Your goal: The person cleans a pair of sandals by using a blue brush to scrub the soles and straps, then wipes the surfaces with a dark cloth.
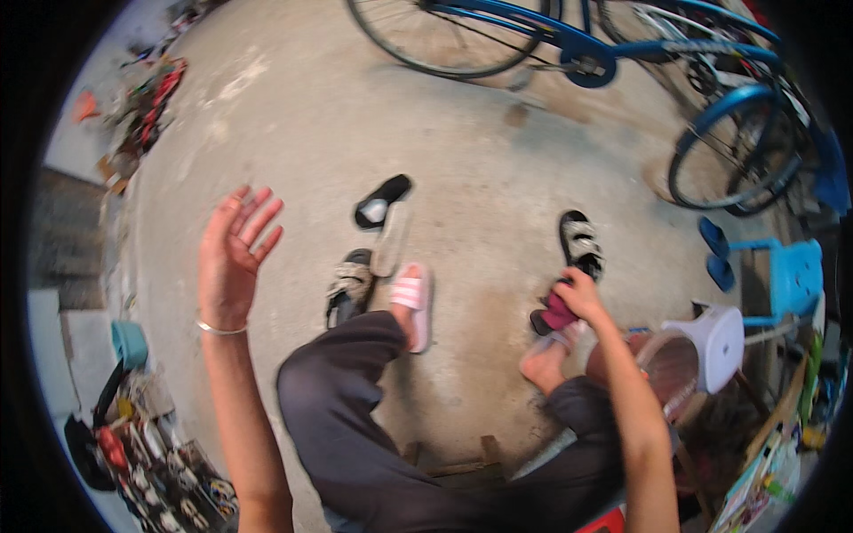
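Observation:
My left hand [236, 256], with a bracelet at its wrist, is raised on the left with fingers apart and nothing in it. My right hand [578, 293] grips a dark red cloth item [558, 312] with a black part, just above my foot in a sandal. Beyond that hand, a sandal with woven straps [582, 243] lies on the floor. A similar sandal [350, 286] lies beside my other foot, which wears a pink striped slide [418, 303]. A black shoe or sole piece [383, 201] with a white patch and a pale sole-shaped piece [392, 240] lie farther forward.
Blue bicycles [586, 63] stand at the upper right. At the right are blue slippers [716, 253], a blue plastic stool [796, 280], a white stool [720, 346] and a round container [666, 373]. Many shoes [173, 493] sit at the lower left, near a teal container [130, 344].

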Tool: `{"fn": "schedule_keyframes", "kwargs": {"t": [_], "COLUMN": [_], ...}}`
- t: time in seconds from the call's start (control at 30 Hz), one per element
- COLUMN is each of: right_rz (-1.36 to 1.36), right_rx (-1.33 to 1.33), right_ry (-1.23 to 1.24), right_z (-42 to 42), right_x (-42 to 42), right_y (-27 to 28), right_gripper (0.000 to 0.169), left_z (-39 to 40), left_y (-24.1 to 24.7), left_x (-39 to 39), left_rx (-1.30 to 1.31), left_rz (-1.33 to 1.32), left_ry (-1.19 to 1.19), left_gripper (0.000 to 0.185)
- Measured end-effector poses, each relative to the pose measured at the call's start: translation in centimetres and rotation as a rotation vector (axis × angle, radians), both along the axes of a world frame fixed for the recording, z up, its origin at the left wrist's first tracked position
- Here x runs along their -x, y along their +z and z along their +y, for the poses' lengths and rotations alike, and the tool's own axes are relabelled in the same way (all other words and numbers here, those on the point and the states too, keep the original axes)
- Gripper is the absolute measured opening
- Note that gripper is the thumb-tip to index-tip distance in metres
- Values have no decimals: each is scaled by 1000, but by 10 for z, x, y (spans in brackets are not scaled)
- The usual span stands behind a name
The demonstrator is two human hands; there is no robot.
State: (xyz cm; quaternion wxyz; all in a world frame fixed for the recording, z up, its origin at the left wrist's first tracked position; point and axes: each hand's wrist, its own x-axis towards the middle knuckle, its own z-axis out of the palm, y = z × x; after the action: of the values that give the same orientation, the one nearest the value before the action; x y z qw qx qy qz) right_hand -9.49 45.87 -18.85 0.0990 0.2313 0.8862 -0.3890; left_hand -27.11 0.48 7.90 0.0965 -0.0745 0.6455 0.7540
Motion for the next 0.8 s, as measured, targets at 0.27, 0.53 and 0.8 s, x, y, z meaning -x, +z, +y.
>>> {"fn": "schedule_keyframes", "kwargs": {"t": [0.27, 0.53, 0.8], "right_rz": [-90, -20, 72], "right_rx": [926, 1008, 1028], "right_ry": [-347, -560, -635], "right_z": [-68, -91, -111], "right_x": [-34, -45, -21], "right_y": [165, 152, 163], "right_gripper": [22, 26, 27], "left_z": [-152, -107, -77], "left_y": [-190, -323, -405], "left_x": [-78, -84, -40], "left_rx": [282, 104, -263], "left_rz": [-531, -686, -810], "left_ry": [242, 168, 628], "left_gripper": [20, 22, 55]}}
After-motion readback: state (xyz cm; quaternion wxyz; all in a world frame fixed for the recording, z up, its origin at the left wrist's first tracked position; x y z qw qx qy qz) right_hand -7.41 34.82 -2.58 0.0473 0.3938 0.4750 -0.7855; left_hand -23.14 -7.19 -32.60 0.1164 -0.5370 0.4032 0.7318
